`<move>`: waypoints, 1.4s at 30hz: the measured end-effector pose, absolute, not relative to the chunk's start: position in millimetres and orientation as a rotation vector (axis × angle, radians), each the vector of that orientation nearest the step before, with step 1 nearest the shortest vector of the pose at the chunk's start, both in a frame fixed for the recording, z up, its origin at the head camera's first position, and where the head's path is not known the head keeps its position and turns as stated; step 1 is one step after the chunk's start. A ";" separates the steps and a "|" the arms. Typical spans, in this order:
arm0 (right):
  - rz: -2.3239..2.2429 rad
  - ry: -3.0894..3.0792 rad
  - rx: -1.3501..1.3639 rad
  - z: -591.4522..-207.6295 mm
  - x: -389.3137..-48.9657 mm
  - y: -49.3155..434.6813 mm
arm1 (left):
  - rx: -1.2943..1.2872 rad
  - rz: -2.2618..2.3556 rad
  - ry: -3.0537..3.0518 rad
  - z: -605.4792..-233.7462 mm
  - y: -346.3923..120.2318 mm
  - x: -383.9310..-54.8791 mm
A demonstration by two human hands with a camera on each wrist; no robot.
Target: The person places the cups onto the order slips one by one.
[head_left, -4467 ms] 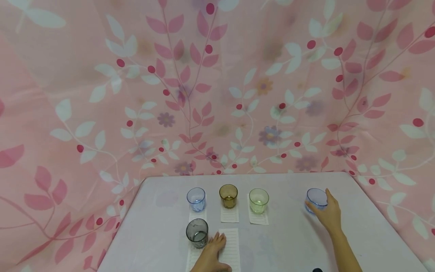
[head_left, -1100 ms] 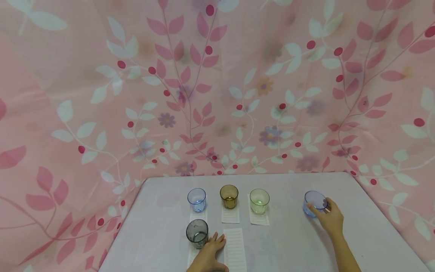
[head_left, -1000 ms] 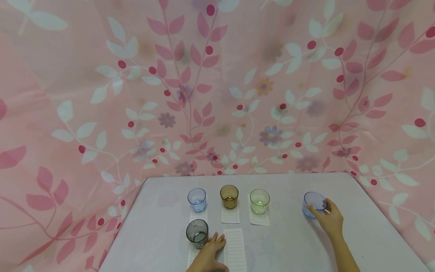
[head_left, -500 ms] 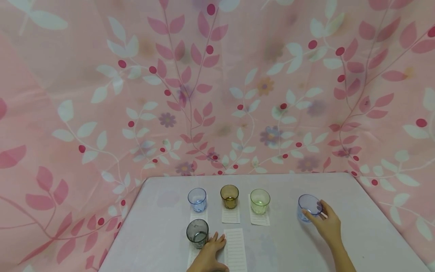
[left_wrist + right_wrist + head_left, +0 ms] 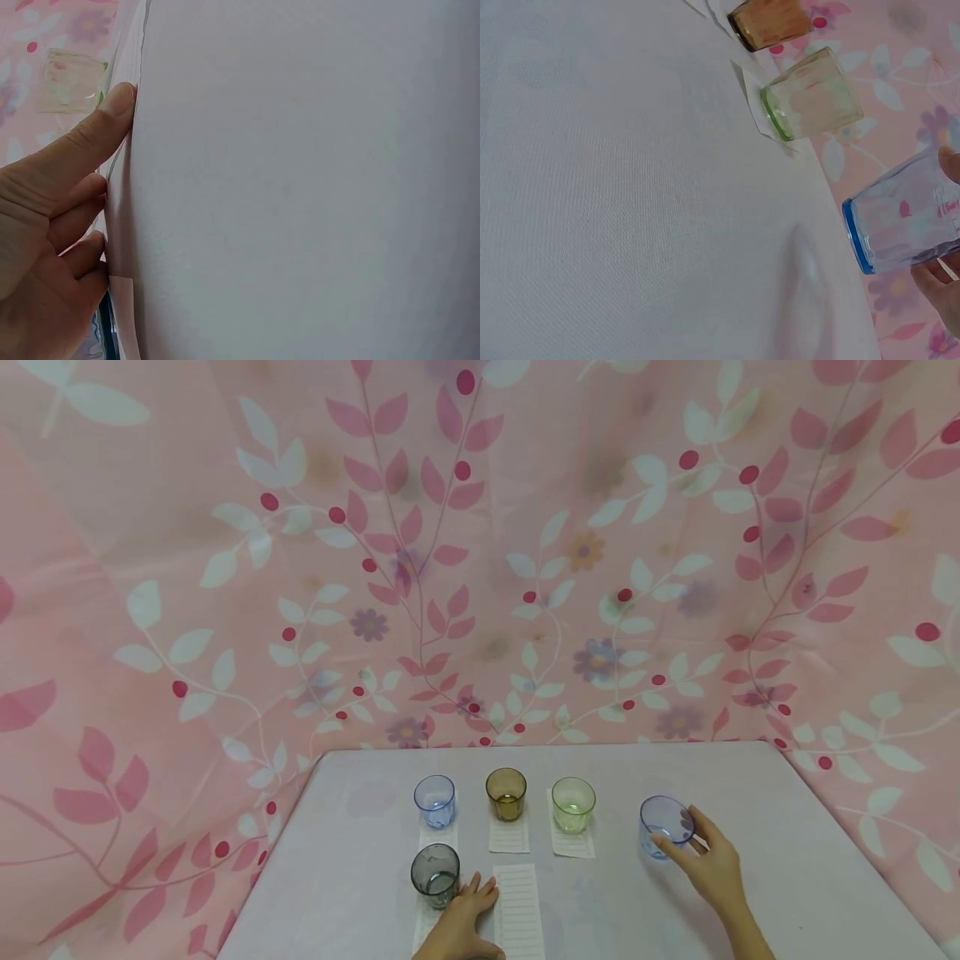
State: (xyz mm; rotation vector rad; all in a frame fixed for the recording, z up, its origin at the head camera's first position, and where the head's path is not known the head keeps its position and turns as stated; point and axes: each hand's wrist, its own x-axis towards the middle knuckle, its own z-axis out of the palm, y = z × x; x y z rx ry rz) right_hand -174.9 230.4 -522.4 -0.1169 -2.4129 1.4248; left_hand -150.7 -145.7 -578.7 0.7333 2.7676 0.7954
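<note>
My right hand holds a clear blue glass between thumb and fingers at the right of the table. In the right wrist view this blue glass has its thick base a little above the tabletop. My left hand rests on the table with fingers extended, close beside a dark grey glass. To the right of those fingers lies a lined paper strip. Another strip lies under the grey glass, partly covered by the left hand. In the left wrist view, the left hand lies low against the tabletop.
Along the back stand a second blue glass, an amber glass and a green glass, each on a lined paper strip. A pink floral curtain hangs behind the white table.
The right hand has brought its blue glass left and toward the front, nearer the green glass. Since the oldest frame, the loose paper strip has shifted right; the left hand lately keeps still.
</note>
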 end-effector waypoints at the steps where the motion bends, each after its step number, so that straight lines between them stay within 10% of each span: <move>1: 1.426 -2.415 -0.112 -522.0 -174.4 229.3 | 0.734 0.798 2.767 -578.8 -145.8 -150.6; 42: 1.579 -2.349 0.134 -511.4 -163.0 179.2 | 0.700 0.900 2.713 -579.8 -147.3 -149.0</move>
